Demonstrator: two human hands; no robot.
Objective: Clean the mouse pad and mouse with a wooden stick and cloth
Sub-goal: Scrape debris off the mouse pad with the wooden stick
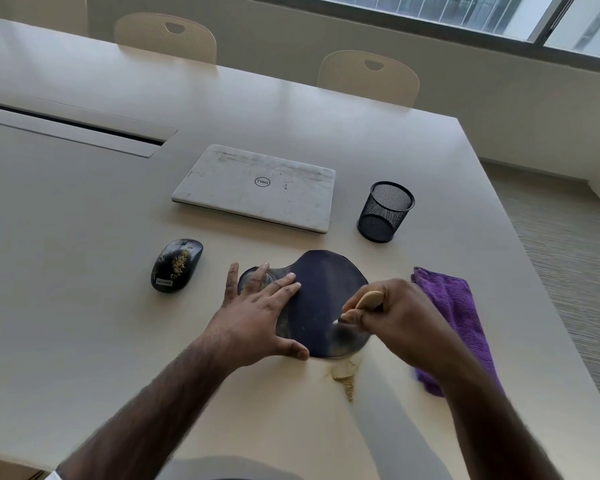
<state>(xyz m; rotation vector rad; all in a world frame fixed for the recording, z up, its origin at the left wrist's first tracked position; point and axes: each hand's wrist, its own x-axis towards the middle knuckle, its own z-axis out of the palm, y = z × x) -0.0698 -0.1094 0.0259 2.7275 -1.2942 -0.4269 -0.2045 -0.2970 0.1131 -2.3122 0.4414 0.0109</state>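
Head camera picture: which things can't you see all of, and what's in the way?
All in the head view:
- Stick: mostly hidden inside the right hand; only its rounded end shows, and the working tip is blurred.
- Cloth: its near end is behind the right forearm.
- Mouse pad: its left part lies under the left hand.
- Pen cup: its inside is too dark to tell whether it holds anything.

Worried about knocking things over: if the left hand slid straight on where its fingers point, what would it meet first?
The left hand rests on the mouse pad; beyond its far edge, the mesh cup probably comes first, though the laptop has its near corner close to that line.
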